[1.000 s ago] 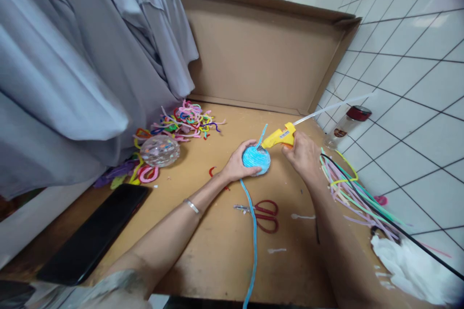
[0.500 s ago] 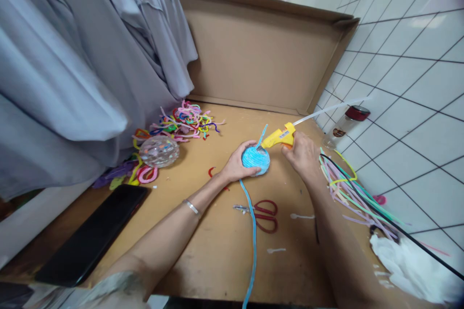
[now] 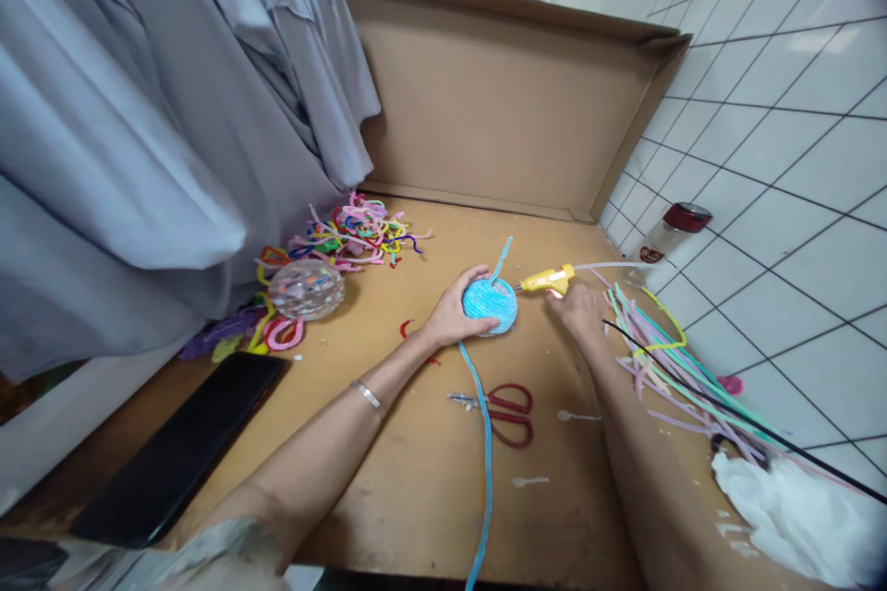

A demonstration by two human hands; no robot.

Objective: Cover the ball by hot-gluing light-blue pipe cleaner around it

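Observation:
My left hand (image 3: 457, 309) is wrapped round a small ball-shaped form wound with blue pipe cleaner (image 3: 491, 307). One end of the blue strand sticks up from its top, and a long tail (image 3: 488, 462) runs down across the table to the front edge. In my right hand (image 3: 580, 309) is a yellow hot glue gun (image 3: 547, 280), a clear glue stick trailing from its back. Its nozzle points left, just off the ball's right side. Below the ball, red-handled scissors (image 3: 509, 414) lie partly under the blue tail.
A faceted clear bowl (image 3: 307, 289) and a heap of coloured pipe cleaner pieces (image 3: 360, 231) sit at the left. A black phone (image 3: 180, 452) lies in front of them. Rightward are long pipe cleaners (image 3: 665, 351), a black cord, a red-lidded jar (image 3: 669, 235) and white tissue (image 3: 796, 512).
My right hand has drawn the glue gun from the ball's top opening, out to the right and slightly down. The left hand and the ball have stayed in place.

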